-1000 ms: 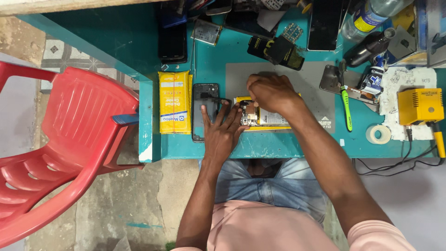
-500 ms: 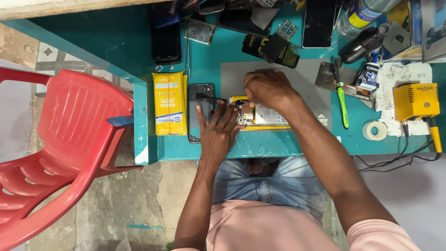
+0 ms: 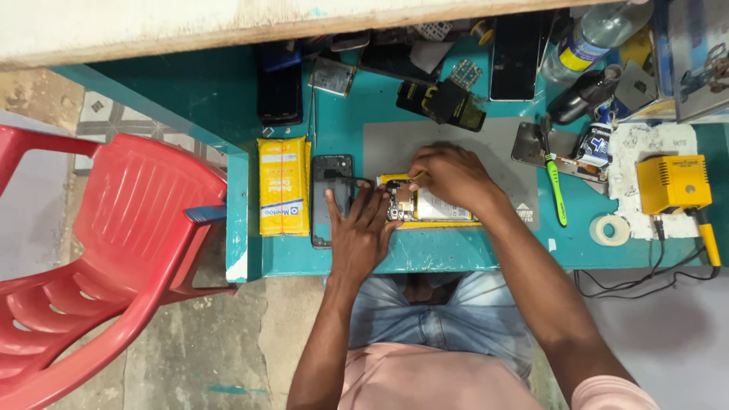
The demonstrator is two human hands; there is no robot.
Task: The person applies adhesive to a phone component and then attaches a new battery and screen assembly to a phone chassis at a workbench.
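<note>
An opened phone [image 3: 425,206] with a yellow frame and bare circuit board lies on a grey mat [image 3: 493,152] on the teal table [image 3: 342,258]. My left hand [image 3: 361,228] lies flat with fingers spread, pressing the phone's left end and overlapping a dark phone back cover [image 3: 330,182]. My right hand [image 3: 448,175] hovers over the phone's middle, pinching a thin tool whose tip touches the board. The tool is mostly hidden by my fingers.
A yellow packet [image 3: 282,186] lies left of the dark cover. A green toothbrush [image 3: 556,193], tape roll [image 3: 609,229] and yellow soldering station [image 3: 672,182] sit to the right. Dark phones, parts and a bottle [image 3: 581,42] crowd the far edge. A red plastic chair [image 3: 114,250] stands left.
Both hands stay on the opened phone with only slight finger shifts. The view has drifted a little downward.
</note>
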